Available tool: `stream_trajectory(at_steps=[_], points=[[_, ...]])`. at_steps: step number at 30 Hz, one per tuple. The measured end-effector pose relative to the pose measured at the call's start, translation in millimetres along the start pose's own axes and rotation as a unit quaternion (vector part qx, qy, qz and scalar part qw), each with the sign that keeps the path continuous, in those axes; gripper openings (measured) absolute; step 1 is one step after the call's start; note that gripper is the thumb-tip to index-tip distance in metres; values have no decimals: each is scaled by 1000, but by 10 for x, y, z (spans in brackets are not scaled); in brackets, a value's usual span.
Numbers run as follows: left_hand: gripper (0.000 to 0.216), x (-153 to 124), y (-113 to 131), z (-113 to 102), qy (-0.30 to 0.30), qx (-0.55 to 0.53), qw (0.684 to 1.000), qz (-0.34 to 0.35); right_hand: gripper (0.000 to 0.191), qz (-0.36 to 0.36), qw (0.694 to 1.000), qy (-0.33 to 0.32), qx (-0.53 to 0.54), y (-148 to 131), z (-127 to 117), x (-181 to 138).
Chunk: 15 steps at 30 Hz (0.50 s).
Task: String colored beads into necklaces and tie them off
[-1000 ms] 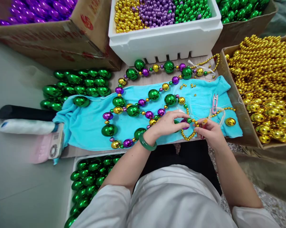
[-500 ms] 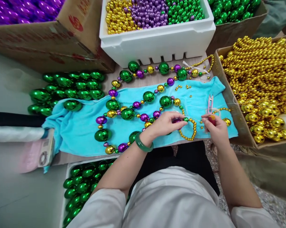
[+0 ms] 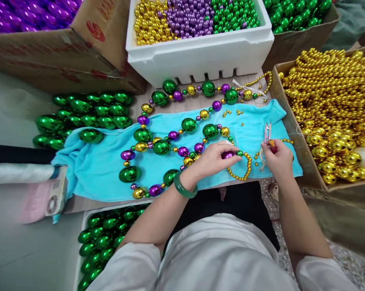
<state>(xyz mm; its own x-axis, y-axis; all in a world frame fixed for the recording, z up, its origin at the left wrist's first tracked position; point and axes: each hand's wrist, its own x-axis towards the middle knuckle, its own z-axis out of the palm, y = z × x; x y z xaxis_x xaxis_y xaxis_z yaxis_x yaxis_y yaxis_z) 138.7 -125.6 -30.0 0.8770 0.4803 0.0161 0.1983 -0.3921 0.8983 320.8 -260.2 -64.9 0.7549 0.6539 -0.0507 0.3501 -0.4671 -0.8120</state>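
Note:
My left hand [image 3: 214, 159], a green bangle at its wrist, is closed on a bead garland between thumb and fingers. A purple bead [image 3: 227, 154] and a small green bead [image 3: 240, 153] show at its fingertips. From there a loop of small gold beads [image 3: 248, 169] hangs over the cloth edge. My right hand [image 3: 277, 157] pinches a small tool with a red and orange handle [image 3: 272, 146]; its working end is hidden. A pale thread end [image 3: 262, 158] hangs beside those fingers. Pink-handled thread snips [image 3: 267, 131] lie just beyond them.
The garland of green, purple and gold beads [image 3: 130, 174] winds across a turquoise cloth [image 3: 94, 182]. Behind stands a white foam box [image 3: 200, 60] of small beads. A carton [image 3: 303, 157] of gold beads flanks the right. Large green beads [image 3: 90, 121] lie at left.
My right hand has turned and shifted slightly, and a pale thread end now hangs beside its fingers. My left hand stays on the garland with the purple bead showing more.

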Motion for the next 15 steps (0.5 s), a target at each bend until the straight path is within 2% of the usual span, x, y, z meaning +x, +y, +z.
stream_trajectory(at_steps=[2,5,8,12,15], points=[[24,2,-24,2,6,-15,1000,-11,30,-2,1000,23,-9,36,18,50],[25,6,-58,-10,6,-36,999,-24,36,-14,1000,12,-7,79,-7,125],[25,12,-80,-27,8,-52,998,-25,32,-4,995,-4,-95,108,-34,213],[24,17,-85,-26,16,-53,998,-23,30,55,971,2,-234,118,11,324],[24,17,-76,-15,18,-49,999,-17,36,57,977,24,-204,118,57,356]])
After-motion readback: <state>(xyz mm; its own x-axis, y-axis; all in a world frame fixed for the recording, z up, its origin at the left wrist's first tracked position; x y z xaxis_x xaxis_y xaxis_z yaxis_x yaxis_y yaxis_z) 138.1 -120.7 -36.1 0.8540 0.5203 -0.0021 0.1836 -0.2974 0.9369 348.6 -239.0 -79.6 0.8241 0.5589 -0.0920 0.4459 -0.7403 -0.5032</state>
